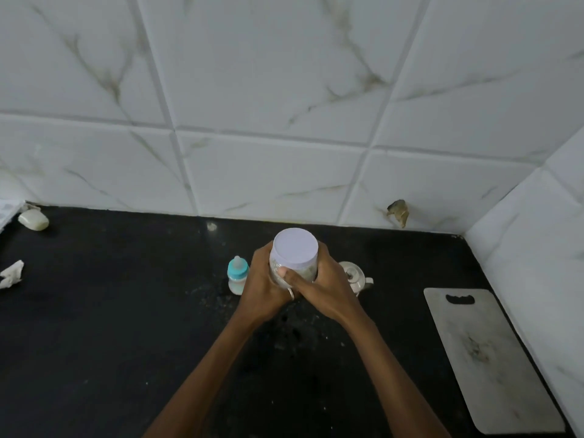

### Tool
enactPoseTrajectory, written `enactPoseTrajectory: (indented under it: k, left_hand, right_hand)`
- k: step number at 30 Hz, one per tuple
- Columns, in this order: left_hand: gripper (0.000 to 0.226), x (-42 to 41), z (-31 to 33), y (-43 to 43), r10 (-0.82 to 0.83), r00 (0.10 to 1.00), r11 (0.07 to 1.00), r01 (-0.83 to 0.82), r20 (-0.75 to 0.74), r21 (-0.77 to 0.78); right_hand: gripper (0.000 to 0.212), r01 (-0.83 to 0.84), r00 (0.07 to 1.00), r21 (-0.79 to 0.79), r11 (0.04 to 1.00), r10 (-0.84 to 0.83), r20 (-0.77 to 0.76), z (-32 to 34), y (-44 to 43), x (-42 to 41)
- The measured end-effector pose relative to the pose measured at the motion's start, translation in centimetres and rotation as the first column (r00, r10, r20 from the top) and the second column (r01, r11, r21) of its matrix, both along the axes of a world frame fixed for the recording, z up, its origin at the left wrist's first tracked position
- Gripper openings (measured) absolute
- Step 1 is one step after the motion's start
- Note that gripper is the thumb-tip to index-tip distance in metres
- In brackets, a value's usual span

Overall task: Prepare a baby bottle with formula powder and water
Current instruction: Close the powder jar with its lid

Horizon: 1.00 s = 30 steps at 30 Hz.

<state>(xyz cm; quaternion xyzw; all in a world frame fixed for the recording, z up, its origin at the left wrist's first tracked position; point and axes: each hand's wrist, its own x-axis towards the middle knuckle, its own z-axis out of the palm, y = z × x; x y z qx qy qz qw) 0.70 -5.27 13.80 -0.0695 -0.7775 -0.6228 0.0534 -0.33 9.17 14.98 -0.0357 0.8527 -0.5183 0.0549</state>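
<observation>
Jar (295, 252) with flat white lid, clear-walled, pale grainy contents inside, clasped upright between both hands near the back of the black countertop (110, 327). Left hand (264, 289) curled round the jar's left side, right hand (328, 289) curled round its right side; fingers wrapped toward the far side, mostly hidden behind the jar. One thumb (286, 275) pressed flat across the near wall, just under the lid. Lifted or resting on the counter: cannot tell. Baby bottle (237, 275), teal collar and nipple, upright just left of the left hand, milky white in its lower part. White teapot (355, 276) partly hidden behind the right hand. Grey cutting board (486, 358) well to the right, along the tiled wall (284, 90). Bar of soap (33, 219) and crumpled tissue (11, 275) far left
</observation>
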Motion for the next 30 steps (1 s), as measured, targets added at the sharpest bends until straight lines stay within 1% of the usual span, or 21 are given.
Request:
enactPoseTrajectory:
  k: [2,4,6,9,12,18,22,28,30]
  left_hand:
    - [0.094,-0.4,-1.3,0.3,0.016,1.000,1.000,-0.016,-0.005,-0.010]
    - [0.088,-0.7,-4.0,0.5,0.033,0.999,0.999,-0.033,0.004,-0.026]
    - [0.084,-0.8,-6.8,0.5,0.071,0.996,0.997,-0.069,0.052,-0.042]
    - [0.088,-0.8,-10.5,0.6,0.114,0.984,0.991,-0.104,0.134,-0.085]
    - [0.090,-1.0,-12.6,0.7,0.132,0.979,0.986,-0.114,0.157,-0.120]
    - [0.086,-1.9,-14.1,1.1,0.158,0.977,0.977,-0.134,0.143,-0.164]
    - [0.082,-2.5,-14.7,1.4,0.165,0.982,0.966,-0.142,0.093,-0.215]
    - [0.084,-2.5,-16.1,1.3,0.172,0.981,0.952,-0.141,0.091,-0.273]
    - [0.083,-2.6,-16.3,1.3,0.169,0.982,0.953,-0.141,0.084,-0.269]
  right_hand:
    - [0.080,-0.004,1.000,-0.006,1.000,0.004,0.018,-1.9,0.4,-0.3]
    - [0.080,-0.018,0.999,-0.010,1.000,0.018,0.034,-3.9,0.6,-0.5]
    - [0.079,-0.026,0.998,-0.026,0.999,0.027,0.049,-5.8,0.8,-0.8]
    - [0.078,-0.035,0.997,-0.035,0.999,0.037,0.061,-8.4,0.9,-1.2]
    - [0.079,-0.048,0.996,-0.058,0.997,0.052,0.073,-10.9,0.9,-1.8]
    - [0.080,-0.048,0.996,-0.078,0.996,0.054,0.072,-13.6,1.1,-2.6]
    - [0.083,-0.052,0.997,-0.071,0.996,0.056,0.059,-14.4,1.4,-3.3]
    - [0.085,-0.044,0.995,-0.072,0.996,0.051,0.091,-15.4,1.9,-3.1]
    - [0.085,-0.045,0.994,-0.079,0.996,0.053,0.096,-15.5,1.9,-3.0]
